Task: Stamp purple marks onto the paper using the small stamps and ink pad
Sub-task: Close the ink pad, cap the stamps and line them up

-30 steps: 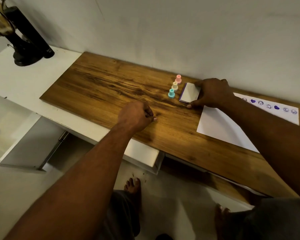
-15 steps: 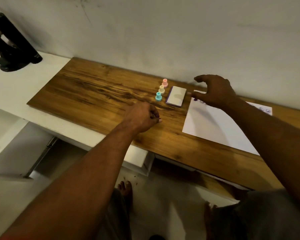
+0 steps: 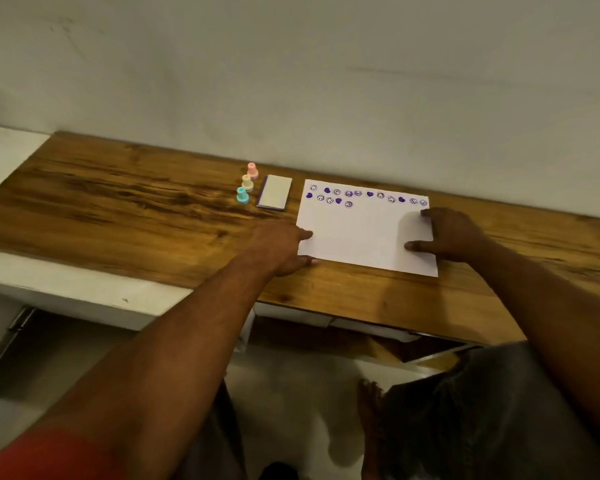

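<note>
Settling on the paper now, both hands have left the closed ink pad, left hand loosely curled at one edge, right hand spread flat opposite, stamps untouched beyond the pad.

Two bare arms, no sleeves down to the wrists. A bit of red sleeve high up on the left arm, at the bottom corner. Bare left hand and bare right hand, no rings or watch to see. Dark grey shorts on the legs. Bare foot below, no shoes.
</note>
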Demonstrator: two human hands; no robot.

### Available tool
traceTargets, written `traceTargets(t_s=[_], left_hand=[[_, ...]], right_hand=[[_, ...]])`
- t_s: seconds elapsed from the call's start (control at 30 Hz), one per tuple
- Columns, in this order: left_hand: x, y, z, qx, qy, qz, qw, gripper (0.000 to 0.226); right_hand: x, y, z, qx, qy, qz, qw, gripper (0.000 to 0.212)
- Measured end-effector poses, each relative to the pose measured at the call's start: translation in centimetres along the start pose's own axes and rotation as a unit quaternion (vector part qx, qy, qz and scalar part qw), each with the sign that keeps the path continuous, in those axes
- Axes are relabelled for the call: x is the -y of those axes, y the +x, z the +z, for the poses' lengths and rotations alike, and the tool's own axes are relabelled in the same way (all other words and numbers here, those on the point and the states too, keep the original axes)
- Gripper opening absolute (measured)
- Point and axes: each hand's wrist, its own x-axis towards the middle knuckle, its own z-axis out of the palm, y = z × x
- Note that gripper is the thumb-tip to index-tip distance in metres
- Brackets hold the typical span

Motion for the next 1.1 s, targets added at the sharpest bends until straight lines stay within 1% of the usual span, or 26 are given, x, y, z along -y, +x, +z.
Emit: traceTargets(t_s=[0.07,0.23,0.47,0.83,0.87,0.9,0.93,1.0,1.03,1.1], left_hand=[[0.0,-0.2,0.1,-0.001,0.0,-0.004,1.0,0.08],[0.4,-0.7,0.3,0.005,-0.014,-0.019,1.0,0.082],[0.8,-0.8,0.2,-0.003,-0.006,-0.013,1.0,0.079],[0.5,-1.0,-0.1,-0.027,-0.018,-0.003,0.999,0.074],[0.6,-1.0,-0.1,-0.028,-0.019,-0.001,0.999,0.073],[0.6,-1.0,-0.2,-0.03,-0.02,0.001,0.999,0.072],[0.7,-1.0,-0.3,-0.036,-0.021,0.002,0.999,0.071],[0.8,-1.0,-0.5,-0.061,-0.037,0.006,0.997,0.069],[0.9,-1.2,-0.5,-0.077,-0.053,0.009,0.996,0.068],[1.1,-1.4,-0.2,-0.114,-0.086,0.021,0.99,0.064]], right_hand=[[-0.2,0.1,0.3,0.017,-0.001,-0.007,1.0,0.1],[-0.3,0.6,0.2,0.018,0.004,-0.012,1.0,0.102],[-0.6,1.2,0.4,0.018,-0.007,-0.012,1.0,0.103],[-1.2,1.7,0.7,0.017,0.021,-0.006,1.0,0.101],[-1.2,1.7,0.5,0.005,0.026,-0.008,1.0,0.099],[-1.1,1.7,0.4,-0.025,0.036,-0.01,0.999,0.094],[-1.1,1.6,0.1,-0.074,0.057,-0.008,0.996,0.088],[-1.0,1.3,-0.4,-0.18,0.114,-0.002,0.977,0.072],[-0.6,1.0,-0.3,-0.214,0.128,-0.01,0.968,0.064],[0.5,0.7,0.7,-0.249,0.13,-0.035,0.959,0.055]])
